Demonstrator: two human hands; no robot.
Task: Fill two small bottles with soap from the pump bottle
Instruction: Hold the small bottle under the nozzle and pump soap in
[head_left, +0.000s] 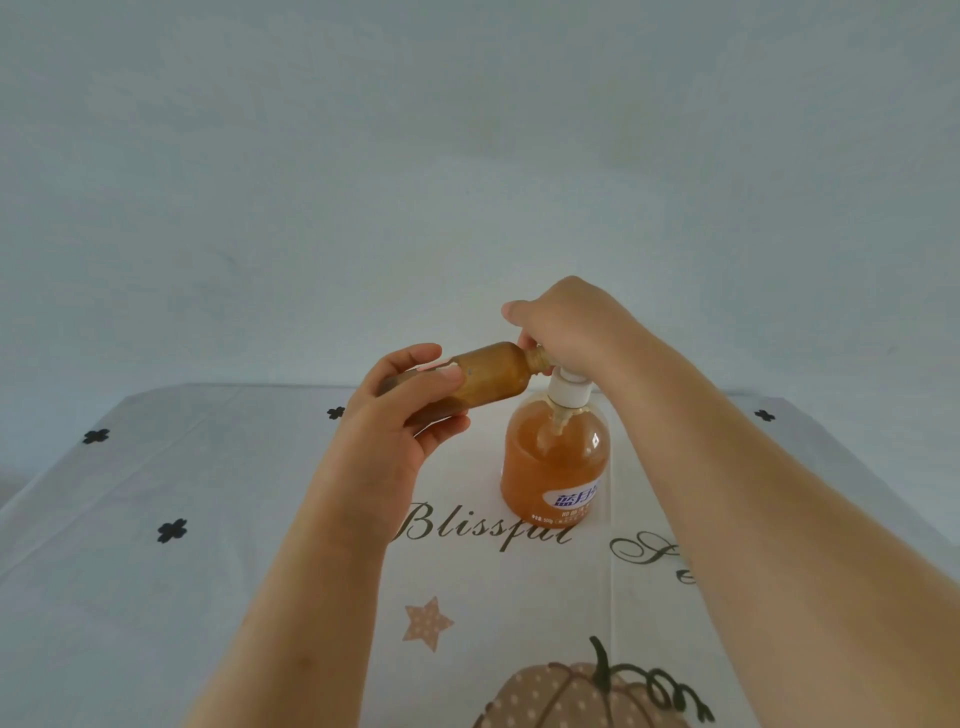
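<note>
A clear pump bottle (555, 457) of orange soap with a white pump collar stands upright on the table's middle. My left hand (400, 415) grips a small amber bottle (488, 376), tilted almost level, its open neck against the pump's spout. My right hand (566, 327) rests on top of the pump head with its fingers curled over it; the head itself is hidden under the hand. The small bottle looks mostly full of orange soap. No second small bottle shows in the head view.
A white tablecloth (208, 571) with black flower marks, script lettering, a star and a pumpkin print covers the table. A plain pale wall stands behind the far edge.
</note>
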